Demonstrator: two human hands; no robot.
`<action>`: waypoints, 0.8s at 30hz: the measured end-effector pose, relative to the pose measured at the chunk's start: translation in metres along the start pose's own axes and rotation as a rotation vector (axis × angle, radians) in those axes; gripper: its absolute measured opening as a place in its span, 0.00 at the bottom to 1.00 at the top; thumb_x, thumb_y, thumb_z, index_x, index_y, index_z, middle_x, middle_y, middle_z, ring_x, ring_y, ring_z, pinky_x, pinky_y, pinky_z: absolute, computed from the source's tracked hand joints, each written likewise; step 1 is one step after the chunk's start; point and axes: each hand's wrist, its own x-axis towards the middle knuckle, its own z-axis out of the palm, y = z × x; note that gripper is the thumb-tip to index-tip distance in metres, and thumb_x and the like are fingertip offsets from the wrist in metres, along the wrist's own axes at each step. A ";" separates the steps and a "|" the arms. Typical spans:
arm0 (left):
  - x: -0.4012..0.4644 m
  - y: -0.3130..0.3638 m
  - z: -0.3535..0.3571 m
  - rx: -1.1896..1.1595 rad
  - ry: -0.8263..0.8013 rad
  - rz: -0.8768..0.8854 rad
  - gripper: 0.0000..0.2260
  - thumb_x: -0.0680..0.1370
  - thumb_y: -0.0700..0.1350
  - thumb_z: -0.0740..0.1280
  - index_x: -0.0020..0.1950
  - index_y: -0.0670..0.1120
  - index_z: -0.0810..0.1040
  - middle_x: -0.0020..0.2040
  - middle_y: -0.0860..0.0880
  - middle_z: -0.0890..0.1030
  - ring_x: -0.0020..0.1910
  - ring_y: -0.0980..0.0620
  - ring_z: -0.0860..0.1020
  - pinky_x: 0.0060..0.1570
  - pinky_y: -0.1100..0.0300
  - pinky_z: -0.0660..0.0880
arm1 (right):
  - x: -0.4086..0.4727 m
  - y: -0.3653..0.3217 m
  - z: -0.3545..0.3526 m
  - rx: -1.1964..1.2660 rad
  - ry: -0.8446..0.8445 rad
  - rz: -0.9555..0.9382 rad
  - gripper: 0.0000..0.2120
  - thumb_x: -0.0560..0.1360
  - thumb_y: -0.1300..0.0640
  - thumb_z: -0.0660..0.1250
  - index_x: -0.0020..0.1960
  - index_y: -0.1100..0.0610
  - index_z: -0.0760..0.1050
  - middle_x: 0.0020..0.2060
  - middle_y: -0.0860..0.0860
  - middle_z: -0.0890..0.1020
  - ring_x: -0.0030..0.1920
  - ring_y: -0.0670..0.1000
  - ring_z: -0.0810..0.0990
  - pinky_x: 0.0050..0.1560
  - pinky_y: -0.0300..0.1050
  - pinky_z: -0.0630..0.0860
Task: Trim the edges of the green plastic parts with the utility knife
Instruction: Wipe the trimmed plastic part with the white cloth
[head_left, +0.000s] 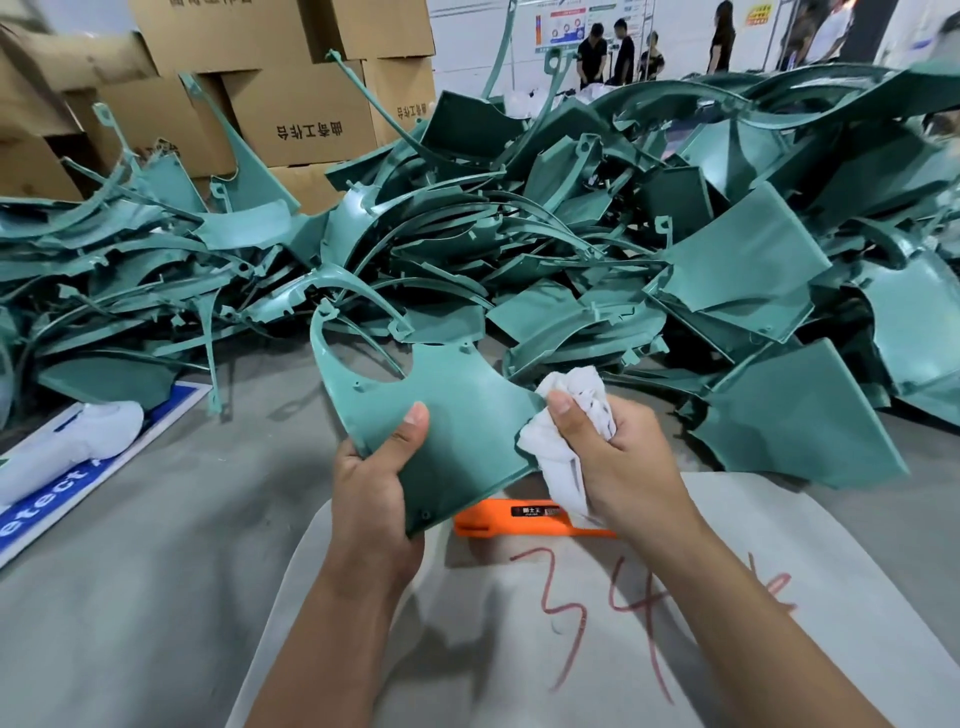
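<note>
A green plastic part (457, 415) is held up in front of the person, gripped at its lower left edge by the left hand (376, 483). A crumpled white cloth (566, 431) is clutched in the right hand (618, 457) against the part's right edge. An orange utility knife (514, 517) lies just below on a grey sheet (519, 623), and a pile of green parts (571, 234) is heaped beyond.

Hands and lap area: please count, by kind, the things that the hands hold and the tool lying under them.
Green plastic part, in left hand: 1
White cloth, in right hand: 1
Orange utility knife, on the lap: 1
Total: 3
</note>
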 end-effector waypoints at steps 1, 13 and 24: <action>0.001 0.001 -0.001 0.008 0.003 -0.002 0.25 0.67 0.44 0.76 0.64 0.42 0.80 0.55 0.43 0.87 0.52 0.42 0.86 0.44 0.45 0.84 | 0.000 0.002 -0.002 0.040 -0.077 0.014 0.21 0.82 0.46 0.67 0.36 0.56 0.68 0.27 0.45 0.72 0.28 0.44 0.69 0.30 0.34 0.67; 0.006 -0.006 -0.009 0.087 -0.197 -0.048 0.17 0.68 0.40 0.79 0.56 0.44 0.85 0.54 0.42 0.87 0.51 0.42 0.86 0.42 0.51 0.83 | -0.001 0.002 -0.018 0.026 -0.284 -0.068 0.22 0.80 0.56 0.71 0.34 0.56 0.62 0.25 0.47 0.64 0.25 0.49 0.61 0.27 0.37 0.62; -0.003 -0.010 -0.002 0.115 -0.122 -0.002 0.12 0.67 0.44 0.78 0.50 0.48 0.86 0.49 0.45 0.88 0.46 0.45 0.87 0.41 0.53 0.83 | 0.001 0.003 -0.009 0.048 0.003 -0.115 0.20 0.80 0.49 0.70 0.34 0.53 0.67 0.27 0.44 0.68 0.27 0.45 0.66 0.28 0.37 0.66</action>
